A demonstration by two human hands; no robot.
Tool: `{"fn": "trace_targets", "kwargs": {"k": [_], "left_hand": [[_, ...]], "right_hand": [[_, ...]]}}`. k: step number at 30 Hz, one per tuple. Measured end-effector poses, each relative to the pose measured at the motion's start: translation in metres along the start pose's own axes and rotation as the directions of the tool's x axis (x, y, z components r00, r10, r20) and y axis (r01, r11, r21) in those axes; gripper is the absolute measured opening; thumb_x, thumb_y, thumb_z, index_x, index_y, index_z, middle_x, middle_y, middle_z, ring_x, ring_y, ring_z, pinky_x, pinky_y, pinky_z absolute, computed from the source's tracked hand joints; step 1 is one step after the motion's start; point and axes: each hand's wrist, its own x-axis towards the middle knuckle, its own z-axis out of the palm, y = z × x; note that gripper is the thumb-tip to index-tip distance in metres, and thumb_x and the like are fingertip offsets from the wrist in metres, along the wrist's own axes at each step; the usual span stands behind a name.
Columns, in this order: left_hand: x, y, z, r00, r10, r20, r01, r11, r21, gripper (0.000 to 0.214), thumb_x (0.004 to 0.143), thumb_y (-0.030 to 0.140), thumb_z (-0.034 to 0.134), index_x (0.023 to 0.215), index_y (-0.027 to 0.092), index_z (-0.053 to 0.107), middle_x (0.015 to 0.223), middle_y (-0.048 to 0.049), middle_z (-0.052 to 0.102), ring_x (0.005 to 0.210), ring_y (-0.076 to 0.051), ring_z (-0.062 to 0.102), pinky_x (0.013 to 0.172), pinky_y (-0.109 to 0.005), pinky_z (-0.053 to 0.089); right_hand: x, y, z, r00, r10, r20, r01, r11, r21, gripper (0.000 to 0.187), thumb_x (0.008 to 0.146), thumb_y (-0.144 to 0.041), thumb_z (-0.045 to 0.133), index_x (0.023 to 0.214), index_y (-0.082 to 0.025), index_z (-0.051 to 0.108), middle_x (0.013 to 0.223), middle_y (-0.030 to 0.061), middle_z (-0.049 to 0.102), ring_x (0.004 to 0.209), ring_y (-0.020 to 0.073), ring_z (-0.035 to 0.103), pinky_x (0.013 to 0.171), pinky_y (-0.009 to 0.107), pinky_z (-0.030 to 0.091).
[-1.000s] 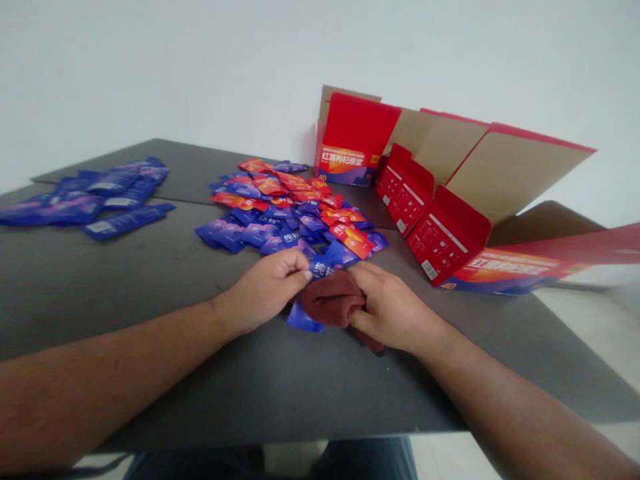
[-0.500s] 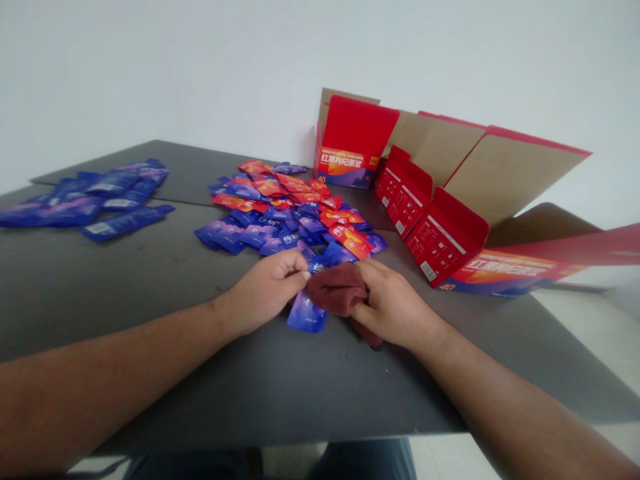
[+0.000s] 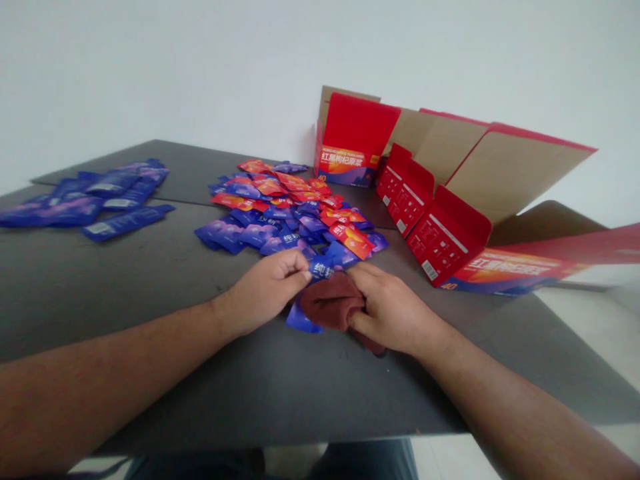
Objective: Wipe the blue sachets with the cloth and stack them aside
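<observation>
Dark table (image 3: 240, 400) held red boxes (image 3: 447, 233) at right

A pouch pile (image 3: 295, 203) lay left of them. In the near middle, the right hand (image 3: 393, 303) and left hand (image 3: 265, 290) sat close: one gripped a brown cloth (image 3: 333, 303) (bunched up), the other pinched the far end of a partly covered blue pouch (image 3: 321, 268).

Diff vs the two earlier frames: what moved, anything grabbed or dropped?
Since half a second ago, the right hand's brown cloth slid toward the person and slightly left over the blue sachet, covering more of its lower part, much as in the first frame. Nothing grabbed or dropped. Unchanged: left hand pinching the sachet's edge, sachet piles, red boxes.
</observation>
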Motion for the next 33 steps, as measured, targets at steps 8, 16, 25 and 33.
{"fn": "trace_targets", "kwargs": {"k": [8, 16, 25, 33], "left_hand": [[0.0000, -0.0009, -0.0005, 1.000, 0.015, 0.005, -0.015, 1.000, 0.013, 0.016, 0.093, 0.031, 0.058, 0.082, 0.019, 0.058, 0.074, 0.0028, 0.056, 0.067, -0.012, 0.048, 0.064, -0.026, 0.040], [0.0002, 0.0011, -0.0002, 1.000, 0.011, 0.001, -0.011, 1.000, 0.006, 0.015, 0.093, 0.029, 0.058, 0.082, 0.019, 0.058, 0.073, 0.0030, 0.055, 0.066, -0.013, 0.048, 0.063, -0.027, 0.039], [0.0003, -0.0011, -0.0005, 1.000, 0.013, -0.005, -0.013, 1.000, 0.011, 0.016, 0.093, 0.030, 0.057, 0.082, 0.019, 0.058, 0.074, 0.0032, 0.056, 0.068, -0.013, 0.049, 0.065, -0.027, 0.040], [0.0003, -0.0011, -0.0004, 1.000, 0.017, -0.017, -0.017, 1.000, 0.005, 0.014, 0.093, 0.028, 0.058, 0.082, 0.020, 0.058, 0.074, 0.0030, 0.056, 0.068, -0.013, 0.049, 0.066, -0.027, 0.041]], "right_hand": [[-0.0005, -0.0005, 0.0001, 0.998, -0.036, 0.045, 0.036, 0.999, -0.007, 0.023, 0.076, -0.012, 0.063, 0.096, -0.021, 0.058, 0.100, 0.0047, 0.065, 0.094, 0.0215, 0.062, 0.082, 0.033, 0.049], [-0.0004, -0.0022, -0.0002, 1.000, 0.004, 0.025, -0.004, 1.000, -0.005, 0.020, 0.077, -0.014, 0.063, 0.093, -0.022, 0.057, 0.097, 0.0042, 0.064, 0.092, 0.0211, 0.061, 0.081, 0.033, 0.048], [0.0000, 0.0013, -0.0010, 0.999, 0.033, -0.007, -0.033, 0.999, -0.032, 0.019, 0.077, -0.014, 0.062, 0.093, -0.021, 0.056, 0.094, 0.0034, 0.063, 0.088, 0.0202, 0.060, 0.076, 0.032, 0.046], [0.0005, 0.0002, 0.0002, 0.997, 0.062, -0.050, -0.063, 0.998, -0.027, 0.019, 0.077, -0.013, 0.062, 0.093, -0.022, 0.056, 0.092, 0.0023, 0.063, 0.086, 0.0194, 0.059, 0.076, 0.032, 0.046]]}}
